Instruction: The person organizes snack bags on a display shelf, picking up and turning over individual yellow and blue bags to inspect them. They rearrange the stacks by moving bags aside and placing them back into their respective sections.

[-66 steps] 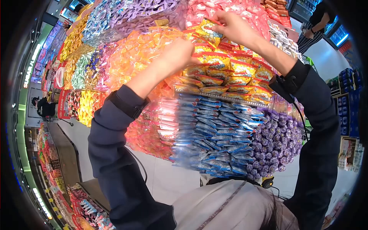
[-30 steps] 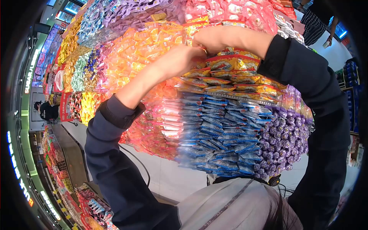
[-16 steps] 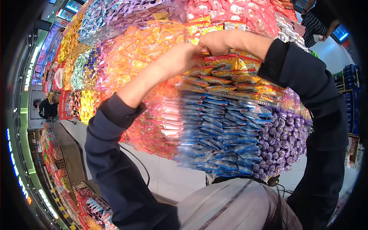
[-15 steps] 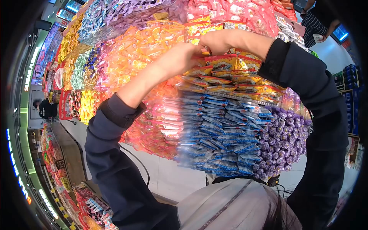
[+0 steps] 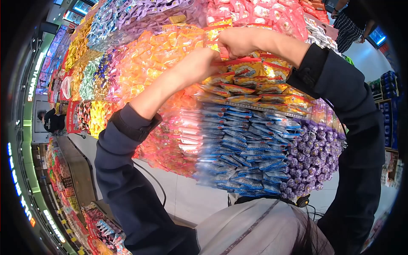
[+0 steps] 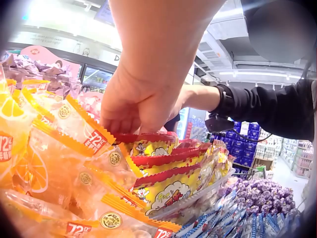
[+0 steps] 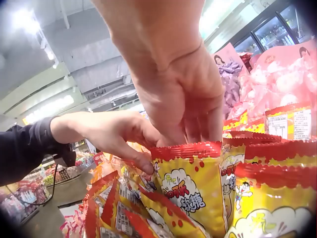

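Yellow packets with red top seams (image 5: 246, 70) stand in rows beneath both hands. My left hand (image 5: 196, 64) and right hand (image 5: 238, 42) meet over the back rows. In the right wrist view, the right hand (image 7: 181, 94) pinches the top seam of an upright yellow packet (image 7: 190, 191), its fingertips partly behind it. The left hand (image 7: 111, 133) comes from the side, its thumb and bent fingers at that packet's upper left corner. The left wrist view shows the left hand (image 6: 141, 99) with curled fingers low at the red seams; its fingertips are partly hidden.
Orange-wrapped sweets (image 5: 159, 55) lie left of the packets, pink bags (image 5: 259, 15) behind. Nearer are blue-and-white packets (image 5: 242, 148) and purple wrapped balls (image 5: 312, 157). A clear divider (image 6: 190, 201) edges the yellow packets. A person in checked clothing (image 5: 346, 32) stands at upper right.
From apart, the right hand has come down and left to meet the left hand over the yellow packets. Over the last half second its wrist has lifted slightly, while the left hand has barely moved.
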Motion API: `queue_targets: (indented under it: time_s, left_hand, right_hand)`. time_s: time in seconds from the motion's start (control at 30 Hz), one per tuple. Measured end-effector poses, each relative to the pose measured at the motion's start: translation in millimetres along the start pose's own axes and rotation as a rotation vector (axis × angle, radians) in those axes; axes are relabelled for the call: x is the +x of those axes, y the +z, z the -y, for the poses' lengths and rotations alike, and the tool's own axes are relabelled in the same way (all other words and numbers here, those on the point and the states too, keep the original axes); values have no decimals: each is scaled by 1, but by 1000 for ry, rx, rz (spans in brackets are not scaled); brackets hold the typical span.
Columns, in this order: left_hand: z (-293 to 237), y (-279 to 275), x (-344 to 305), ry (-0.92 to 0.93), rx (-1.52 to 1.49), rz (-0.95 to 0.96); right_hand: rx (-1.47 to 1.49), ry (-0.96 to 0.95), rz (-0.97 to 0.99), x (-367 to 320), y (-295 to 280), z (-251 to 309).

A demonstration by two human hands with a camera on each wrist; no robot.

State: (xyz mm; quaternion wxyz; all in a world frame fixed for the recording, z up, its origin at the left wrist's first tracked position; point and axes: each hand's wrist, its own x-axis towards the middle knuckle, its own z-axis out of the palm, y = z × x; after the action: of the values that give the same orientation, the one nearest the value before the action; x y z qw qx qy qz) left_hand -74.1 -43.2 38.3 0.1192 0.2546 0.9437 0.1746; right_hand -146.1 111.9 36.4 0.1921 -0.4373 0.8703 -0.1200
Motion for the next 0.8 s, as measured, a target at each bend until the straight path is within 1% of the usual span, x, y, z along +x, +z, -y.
queue_targets:
  time_s: [0.1, 0.2, 0.23, 0.3, 0.37, 0.4, 0.43, 0.47, 0.5, 0.53, 0.6, 0.63, 0.7, 0.73, 0.8]
  left_hand:
    - [-5, -2, -4, 42, -80, -17]
    - [-3, -2, -1, 4, -111, 26]
    - [-2, -1, -2, 8, -115, 13]
    - [1, 0, -3, 15, -123, -15]
    - [8, 6, -4, 84, -61, -69]
    - [10, 6, -3, 122, -27, -98]
    - [8, 4, -3, 114, -33, -95]
    - [5, 3, -4, 105, -40, -91]
    - [3, 3, -4, 95, -49, -84]
    - [4, 2, -3, 61, -67, -66]
    - [0, 3, -1, 54, -40, -169]
    - [-1, 4, 0, 49, -27, -220]
    - [5, 7, 3, 161, -47, -260]
    - [8, 9, 5, 216, -58, -281]
    - [9, 10, 5, 195, -41, -237]
  right_hand:
    - [-49, -69, -39, 6, 14, -3]
    - [-48, -101, -82, 4, 14, -7]
    - [-43, -112, -92, 2, 12, -7]
    - [154, -86, -93, -10, -11, -9]
    - [196, -22, -286, -9, -41, -30]
    - [371, 101, -386, -15, -52, -34]
    - [-103, 108, -489, -18, -64, -51]
    - [-133, 70, -479, -12, -67, -72]
    - [-160, 32, -467, -12, -68, -73]
    - [-57, 87, -428, -15, -66, -75]
    - [152, 194, -348, -23, -57, -75]
    - [64, 151, -363, -23, -52, -79]
    - [-112, 62, -393, -22, -34, -85]
    - [-169, 56, -366, -22, -29, -86]
    - [-246, 128, -448, -24, -18, -85]
